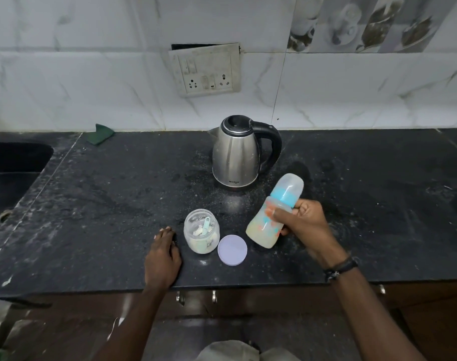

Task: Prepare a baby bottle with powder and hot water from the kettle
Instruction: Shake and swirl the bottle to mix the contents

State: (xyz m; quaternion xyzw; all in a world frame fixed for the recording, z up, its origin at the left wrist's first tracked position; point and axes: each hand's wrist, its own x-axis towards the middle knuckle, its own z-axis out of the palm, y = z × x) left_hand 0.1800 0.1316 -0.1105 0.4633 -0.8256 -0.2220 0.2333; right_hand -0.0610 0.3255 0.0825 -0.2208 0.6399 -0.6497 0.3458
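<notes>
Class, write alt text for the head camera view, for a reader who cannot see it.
A person's right hand holds a capped baby bottle of pale liquid tilted above a black counter. The left hand rests flat beside an open powder jar with a scoop inside and its lilac lid; a steel kettle stands behind.

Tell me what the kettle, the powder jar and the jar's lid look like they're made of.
Kettle: brushed stainless steel by its dull grey sheen; handle and lid look like black plastic.
Powder jar: clear, probably plastic; powder and scoop show through, though glass can't be excluded.
Lid: matte lilac plastic, opaque, without shine.
</notes>
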